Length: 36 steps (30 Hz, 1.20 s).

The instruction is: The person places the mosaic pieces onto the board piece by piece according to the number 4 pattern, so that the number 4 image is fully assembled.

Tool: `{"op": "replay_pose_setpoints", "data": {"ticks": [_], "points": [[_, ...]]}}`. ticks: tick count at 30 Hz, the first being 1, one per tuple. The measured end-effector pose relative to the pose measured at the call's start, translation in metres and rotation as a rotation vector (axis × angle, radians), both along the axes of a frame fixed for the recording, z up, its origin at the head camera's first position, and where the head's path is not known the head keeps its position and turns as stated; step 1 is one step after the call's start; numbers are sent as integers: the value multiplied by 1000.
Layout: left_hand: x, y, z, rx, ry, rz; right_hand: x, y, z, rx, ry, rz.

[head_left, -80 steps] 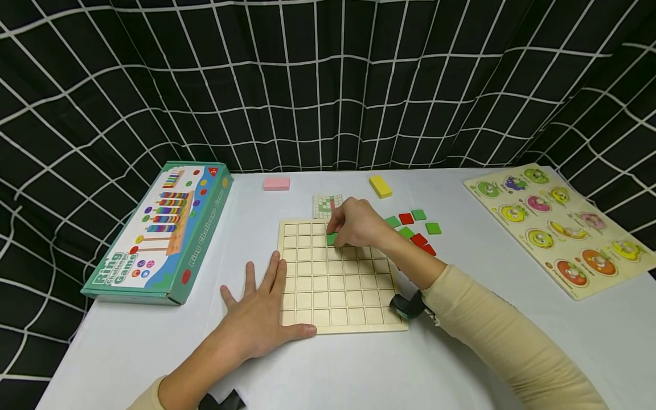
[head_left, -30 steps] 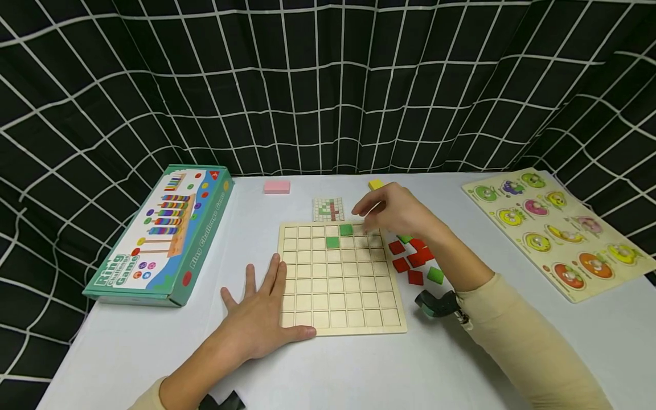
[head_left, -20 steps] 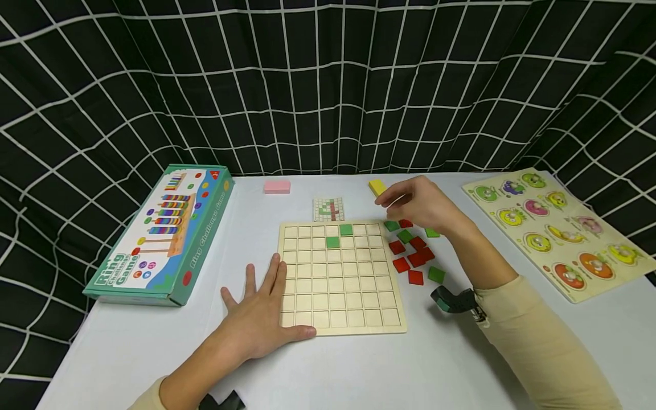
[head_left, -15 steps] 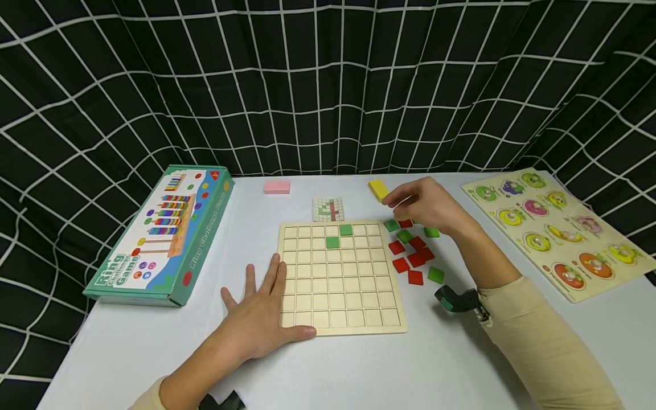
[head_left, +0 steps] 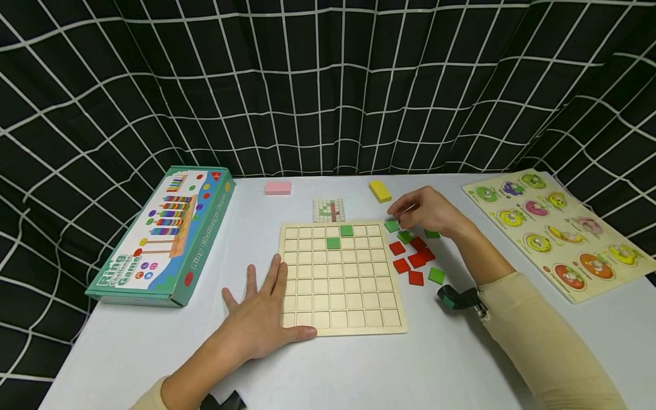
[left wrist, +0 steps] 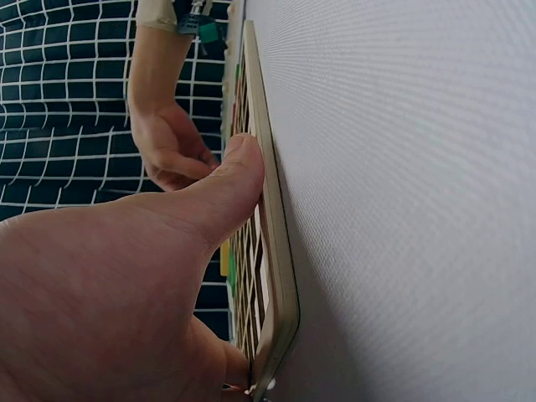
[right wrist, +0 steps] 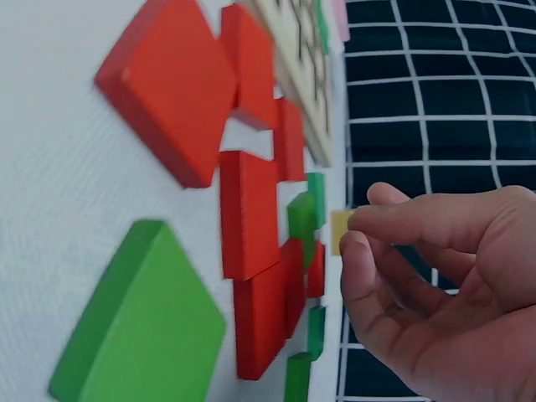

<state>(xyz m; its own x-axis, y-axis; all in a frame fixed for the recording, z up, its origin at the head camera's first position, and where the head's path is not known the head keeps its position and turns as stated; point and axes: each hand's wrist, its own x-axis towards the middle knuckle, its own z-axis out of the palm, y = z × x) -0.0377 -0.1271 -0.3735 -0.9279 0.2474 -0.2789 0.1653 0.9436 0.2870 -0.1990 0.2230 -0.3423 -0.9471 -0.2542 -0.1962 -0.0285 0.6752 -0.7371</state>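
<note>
A square wooden grid board (head_left: 340,279) lies mid-table with two green tiles (head_left: 333,243) set in its upper cells. My left hand (head_left: 256,322) rests flat with spread fingers along the board's left edge, its thumb on the near rim; the left wrist view shows that thumb (left wrist: 239,172) pressing there. Over the loose tiles right of the board hovers my right hand (head_left: 427,212), thumb and index finger bent close together. Nothing shows between these fingertips in the right wrist view. Loose red tiles (head_left: 415,278) and green tiles (head_left: 436,275) lie below; the hand partly hides the farthest ones.
Behind the board lies a small pattern card (head_left: 329,210), with a pink block (head_left: 278,188) and a yellow block (head_left: 380,191) farther back. A ring game box (head_left: 161,233) lies at left, a fruit puzzle board (head_left: 558,228) at right. A black gridded curtain (head_left: 328,85) surrounds the table.
My right hand has left the board's upper cells, uncovering two green tiles there. It has moved right over the loose tiles and dropped slightly. The left hand stays put.
</note>
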Motion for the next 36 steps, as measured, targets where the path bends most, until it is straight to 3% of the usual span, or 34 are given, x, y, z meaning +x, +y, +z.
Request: {"op": "replay_pose_setpoints", "data": {"ticks": [7, 17, 25, 36], "points": [[0, 0, 0, -1, -2, 1, -6, -5, -9, 74, 22, 49], [1, 0, 1, 10, -2, 5, -10, -9, -16, 128, 42, 56], [0, 0, 0, 7, 2, 3, -10, -8, -13, 168, 69, 36], [0, 0, 1, 7, -2, 3, -3, -11, -2, 131, 52, 19]]}}
